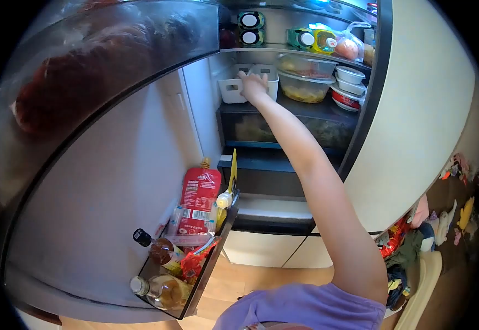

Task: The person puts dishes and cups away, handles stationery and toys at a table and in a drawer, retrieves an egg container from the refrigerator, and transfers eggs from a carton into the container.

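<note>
My right hand [255,87] reaches into the lit refrigerator, at a pair of white plastic bins [231,92] with cut-out handles. It overlaps the front of the bins near their middle. Some fingers stand apart, and nothing shows between them; whether they touch the rim I cannot tell. What lies inside the bins is hidden. Just right of the hand, a clear lidded food container [305,89] with yellowish food sits under another clear container [308,67]. My left hand is out of view.
Small stacked tubs [349,88] stand at the shelf's right. Above are bottles [305,39] and a knotted plastic bag [349,47]. On the left, the open door's rack [209,278] holds a red Heinz pouch [200,198] and bottles [165,291]. Clothes [407,247] lie at right.
</note>
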### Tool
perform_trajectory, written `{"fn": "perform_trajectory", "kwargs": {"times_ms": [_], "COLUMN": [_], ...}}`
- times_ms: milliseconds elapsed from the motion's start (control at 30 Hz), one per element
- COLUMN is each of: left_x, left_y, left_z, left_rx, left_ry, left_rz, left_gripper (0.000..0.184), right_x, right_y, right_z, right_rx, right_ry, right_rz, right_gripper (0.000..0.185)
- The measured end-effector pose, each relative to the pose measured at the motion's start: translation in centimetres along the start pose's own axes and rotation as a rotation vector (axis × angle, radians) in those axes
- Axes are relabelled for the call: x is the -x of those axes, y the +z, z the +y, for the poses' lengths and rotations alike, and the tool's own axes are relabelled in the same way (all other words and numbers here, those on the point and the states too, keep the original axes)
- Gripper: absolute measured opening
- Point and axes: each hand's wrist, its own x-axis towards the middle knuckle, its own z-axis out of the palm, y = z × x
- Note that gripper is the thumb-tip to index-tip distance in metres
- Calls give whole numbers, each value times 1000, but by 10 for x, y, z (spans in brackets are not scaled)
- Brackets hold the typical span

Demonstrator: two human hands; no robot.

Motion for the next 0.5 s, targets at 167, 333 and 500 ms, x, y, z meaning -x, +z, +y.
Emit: {"fn": "perform_trajectory", "kwargs": {"times_ms": [167,333,500], "left_x": [-12,-20,-22], "left_y": [13,24,28], "left_z": [-4,-7,-10], "left_rx": [-1,-2,10], "left_ry": [-15,-25,-24], "left_rz": [-28,-48,-52], "left_gripper": [71,71,71], "right_x": [14,15,24], "right_y": [-12,-12,-32], "right_z": [7,3,-7], "right_rx": [4,71,31], "right_ry": [-90,-114,-159], "right_rz": [77,81,192], "right_gripper": [38,33,24]}}
